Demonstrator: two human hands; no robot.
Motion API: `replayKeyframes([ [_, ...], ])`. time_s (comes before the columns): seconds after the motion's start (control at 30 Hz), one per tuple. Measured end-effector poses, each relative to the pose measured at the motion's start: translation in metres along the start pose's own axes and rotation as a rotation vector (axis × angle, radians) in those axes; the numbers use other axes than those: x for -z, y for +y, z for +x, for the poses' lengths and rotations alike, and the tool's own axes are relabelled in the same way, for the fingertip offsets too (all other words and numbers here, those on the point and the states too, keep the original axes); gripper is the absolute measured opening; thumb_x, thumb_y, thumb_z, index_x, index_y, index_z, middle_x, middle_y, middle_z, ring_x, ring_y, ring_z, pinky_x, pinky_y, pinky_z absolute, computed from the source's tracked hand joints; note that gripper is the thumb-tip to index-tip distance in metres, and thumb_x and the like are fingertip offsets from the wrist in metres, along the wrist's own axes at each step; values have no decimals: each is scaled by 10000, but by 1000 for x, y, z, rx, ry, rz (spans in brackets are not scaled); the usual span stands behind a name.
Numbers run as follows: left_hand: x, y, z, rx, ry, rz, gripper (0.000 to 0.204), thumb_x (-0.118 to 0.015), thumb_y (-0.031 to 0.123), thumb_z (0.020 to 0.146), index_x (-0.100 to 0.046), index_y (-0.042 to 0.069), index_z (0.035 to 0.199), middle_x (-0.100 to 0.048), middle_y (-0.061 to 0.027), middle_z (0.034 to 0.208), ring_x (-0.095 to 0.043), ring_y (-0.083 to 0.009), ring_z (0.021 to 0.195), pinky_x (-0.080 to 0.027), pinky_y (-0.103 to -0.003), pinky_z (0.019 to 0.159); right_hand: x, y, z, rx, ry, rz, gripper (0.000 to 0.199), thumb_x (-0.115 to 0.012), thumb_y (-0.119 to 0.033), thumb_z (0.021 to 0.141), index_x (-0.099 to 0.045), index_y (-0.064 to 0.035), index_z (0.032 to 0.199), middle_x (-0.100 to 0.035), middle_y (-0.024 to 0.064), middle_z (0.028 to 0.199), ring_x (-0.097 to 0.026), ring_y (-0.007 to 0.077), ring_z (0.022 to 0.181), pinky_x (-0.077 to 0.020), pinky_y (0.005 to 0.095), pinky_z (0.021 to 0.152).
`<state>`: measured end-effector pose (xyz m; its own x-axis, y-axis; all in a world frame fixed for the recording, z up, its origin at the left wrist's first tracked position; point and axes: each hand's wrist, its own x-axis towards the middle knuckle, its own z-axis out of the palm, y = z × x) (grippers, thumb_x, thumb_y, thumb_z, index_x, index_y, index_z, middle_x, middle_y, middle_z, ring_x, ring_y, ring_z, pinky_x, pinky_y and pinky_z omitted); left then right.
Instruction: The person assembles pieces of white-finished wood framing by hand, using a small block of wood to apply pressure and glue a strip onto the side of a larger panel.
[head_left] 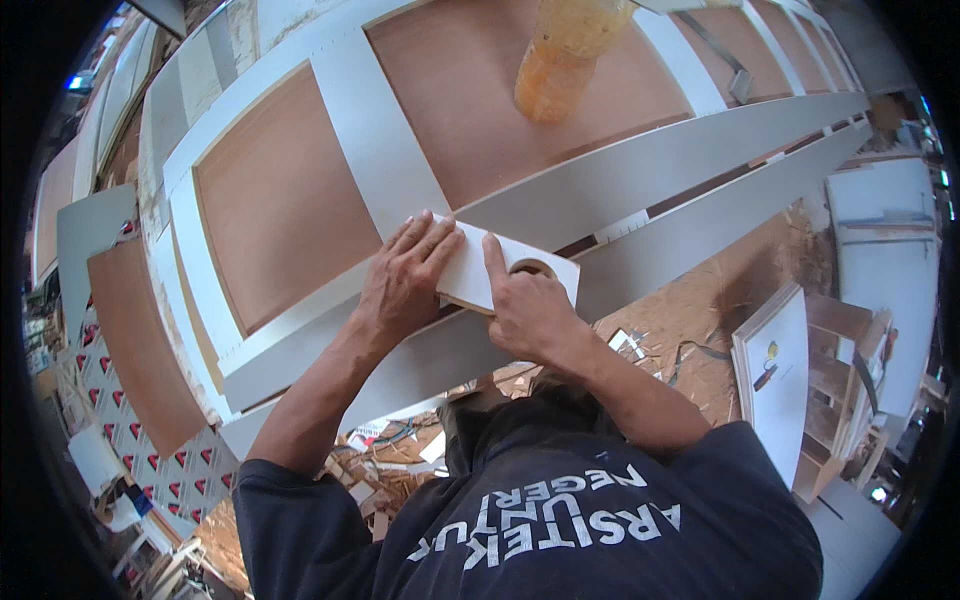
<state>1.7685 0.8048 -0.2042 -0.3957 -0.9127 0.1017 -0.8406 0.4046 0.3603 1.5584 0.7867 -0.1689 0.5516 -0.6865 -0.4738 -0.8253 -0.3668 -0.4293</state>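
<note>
Board [466, 262], white, with a round hole toward its right end, sits at a slant across the near edge of a large white frame [365, 110] and the grey planks [640, 170] beside it. From here I see the left hand [408, 275] laid over the board's left end, its fingers close together; the thumb is hidden, so I cannot tell whether it grips underneath. The right hand [530, 305] is clamped on the board beside the hole, index finger straight along the top, the others curled. Brown panels [280, 200] fill the frame; on one I make out an orange bottle [555, 80], and farther right a metal tool [740, 86]. Wood scraps [690, 290] litter the floor.
</note>
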Motion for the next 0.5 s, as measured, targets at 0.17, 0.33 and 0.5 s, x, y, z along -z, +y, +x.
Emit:
replayKeyframes([
  [0.17,-11,21,-6,80,121,71,633,-774,56,713,-629,44,1328,-610,-170,1434,-528,-382,1380,-382,-515,1188,9,22,4,66,20,-60,927,-665,-112,767,-239,98,1562,-711,277,868,-718,443,818,-576,521,809],
  [0.33,-39,113,-56,247,258,-62,536,-686,73,792,-643,57,1326,-610,-163,1428,-526,-403,1370,-364,-559,1177,17,55,-57,253,27,-224,850,-735,-161,786,-370,-66,1548,-708,203,867,-715,393,797,-570,490,714],
  [0.5,-80,192,-115,443,264,-146,576,-673,134,803,-604,-14,1355,-596,-214,1424,-541,-403,1353,-388,-525,1160,-19,64,-87,576,-59,-437,753,-726,-153,789,-492,-131,1505,-676,141,786,-704,340,726,-537,458,638],
])
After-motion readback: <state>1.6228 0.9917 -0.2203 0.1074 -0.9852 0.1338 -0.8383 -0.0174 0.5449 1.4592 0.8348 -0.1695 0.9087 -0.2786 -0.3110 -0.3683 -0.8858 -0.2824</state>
